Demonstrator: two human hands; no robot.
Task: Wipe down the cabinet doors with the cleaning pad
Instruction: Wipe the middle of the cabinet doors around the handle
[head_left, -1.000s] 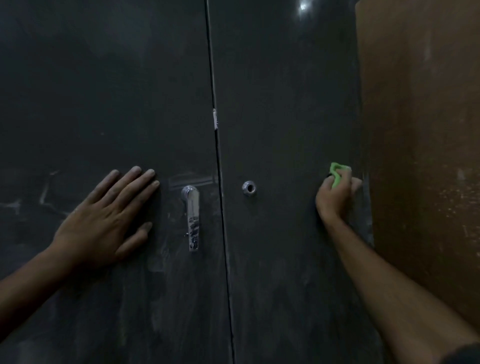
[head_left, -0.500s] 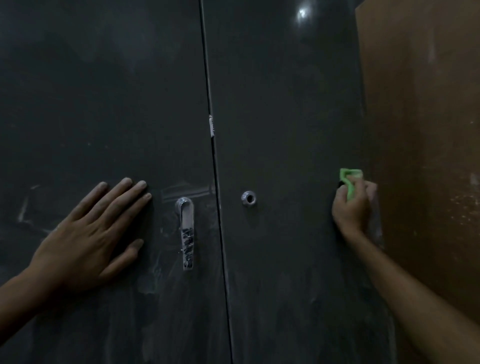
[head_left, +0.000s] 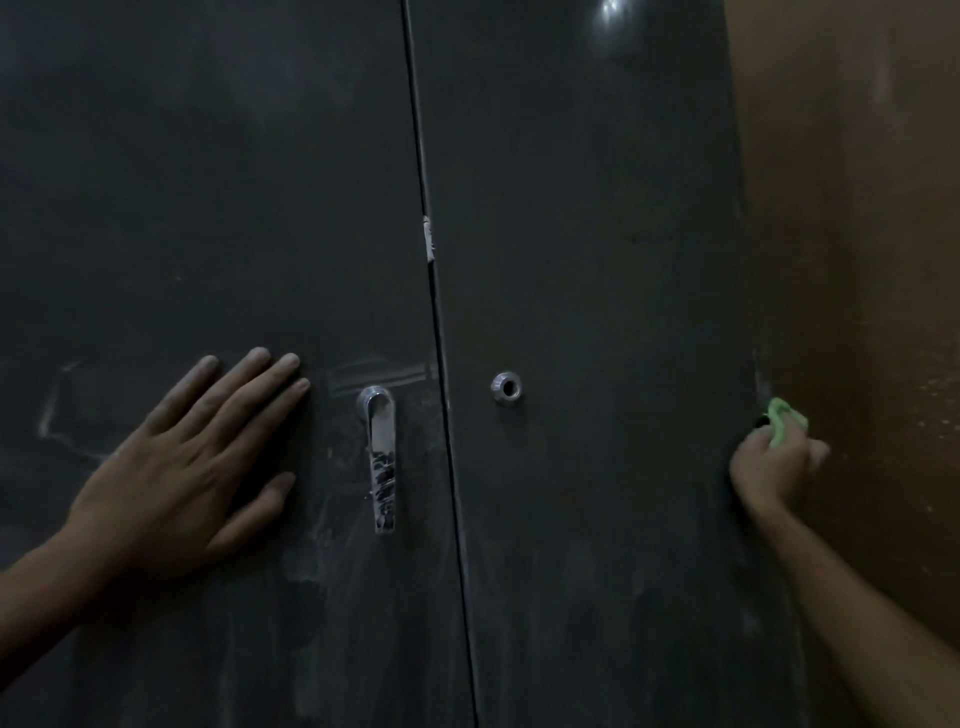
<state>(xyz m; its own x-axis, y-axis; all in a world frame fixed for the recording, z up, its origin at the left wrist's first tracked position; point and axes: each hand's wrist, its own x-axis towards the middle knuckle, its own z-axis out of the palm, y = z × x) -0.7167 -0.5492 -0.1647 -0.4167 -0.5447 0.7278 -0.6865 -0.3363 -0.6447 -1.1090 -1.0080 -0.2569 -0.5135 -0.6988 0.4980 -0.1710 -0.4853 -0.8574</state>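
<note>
The right hand (head_left: 774, 462) has its fingers curled round the green cleaning pad (head_left: 784, 426), pinching it against the far right edge of the right cabinet door (head_left: 597, 312), just where the dark panel meets the brown side wall (head_left: 857, 260). The left hand (head_left: 192, 467) lies flat with fingers spread on the left cabinet door (head_left: 208, 182), just left of the chrome handle (head_left: 382, 457), gripping nothing. To do this edge pass well, it seems best to hold the pad flat on the door face rather than bunched in the fingers, and to draw it along the edge in long overlapping strokes, top to bottom. The braced palm looks useful (it should stop the doors rattling under pressure). Pale smears show low on both doors and around the handle and the small round lock (head_left: 506, 387), so those areas probably need firmer, repeated passes.
</note>
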